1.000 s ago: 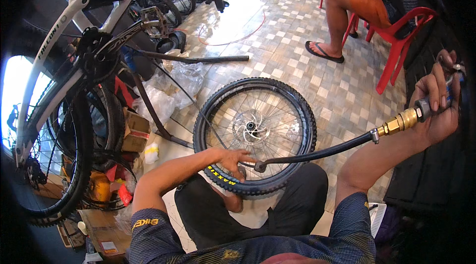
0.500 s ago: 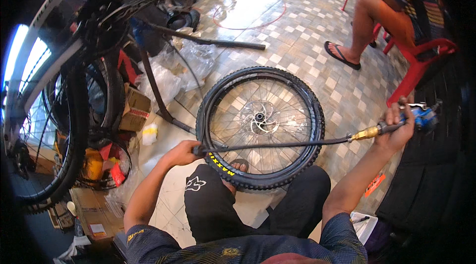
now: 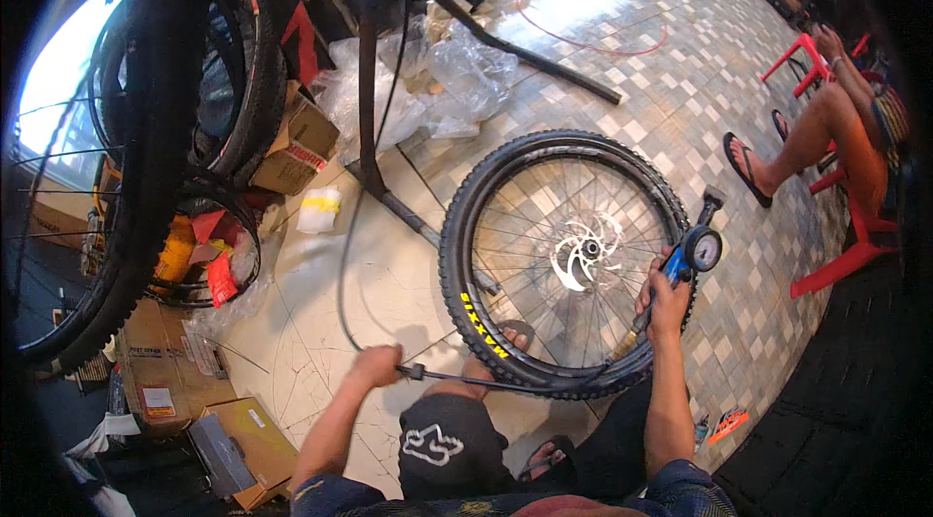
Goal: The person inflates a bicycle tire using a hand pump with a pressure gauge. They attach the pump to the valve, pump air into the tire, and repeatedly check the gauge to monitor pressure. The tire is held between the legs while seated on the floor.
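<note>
A bicycle wheel (image 3: 455,269) with a knobby black tyre and a silver disc rotor (image 3: 573,264) lies before my knees, one foot beside its near rim. My right hand (image 3: 666,305), over the wheel's right side, is closed round a blue tyre inflator (image 3: 677,270) with a round gauge on top. From the inflator a brass fitting and a black hose (image 3: 525,387) run left across the near part of the tyre. My left hand (image 3: 377,365) is closed on this hose, left of the wheel. Beyond that hand the hose curves up toward the stand.
A black stand leg (image 3: 367,109) and a bicycle's wheel (image 3: 146,177) rise on the left. Around them lie plastic wrapping (image 3: 466,80), a carton (image 3: 296,143), and an opened box (image 3: 255,439). At right, a person sits on a red chair (image 3: 850,245), a sandalled foot on the tiles.
My right hand has brought the inflator inward from the far right to above the wheel. The hose, stretched straight across the wheel before, now sags along its near edge. My view has shifted.
</note>
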A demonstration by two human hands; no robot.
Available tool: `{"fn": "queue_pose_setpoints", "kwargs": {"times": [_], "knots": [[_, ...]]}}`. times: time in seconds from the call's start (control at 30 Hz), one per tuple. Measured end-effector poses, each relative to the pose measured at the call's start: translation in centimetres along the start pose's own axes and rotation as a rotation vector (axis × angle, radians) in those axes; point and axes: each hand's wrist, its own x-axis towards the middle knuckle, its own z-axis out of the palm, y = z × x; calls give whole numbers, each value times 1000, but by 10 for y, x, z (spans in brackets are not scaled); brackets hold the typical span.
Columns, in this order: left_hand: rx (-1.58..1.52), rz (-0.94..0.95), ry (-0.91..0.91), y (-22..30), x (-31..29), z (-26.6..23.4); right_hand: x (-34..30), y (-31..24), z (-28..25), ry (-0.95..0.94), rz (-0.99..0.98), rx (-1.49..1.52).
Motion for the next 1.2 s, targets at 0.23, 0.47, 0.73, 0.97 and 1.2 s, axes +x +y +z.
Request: {"fn": "queue_pose_setpoints", "kwargs": {"times": [0.23,0.47,0.73,0.97,1.2], "knots": [[-524,307,-417,-4,66,94,-6,28,35,-180,354,-190],[-49,359,-3,47,108,82,-11,52,30,-386,438,-457],[-185,344,-391,105,106,-46,2,16,8,-634,525,-774],[-481,332,297,142,102,-113,-59,37,-17,-657,663,-631],[-152,505,394,161,134,-113,-100,51,-29,-615,537,-702]]}}
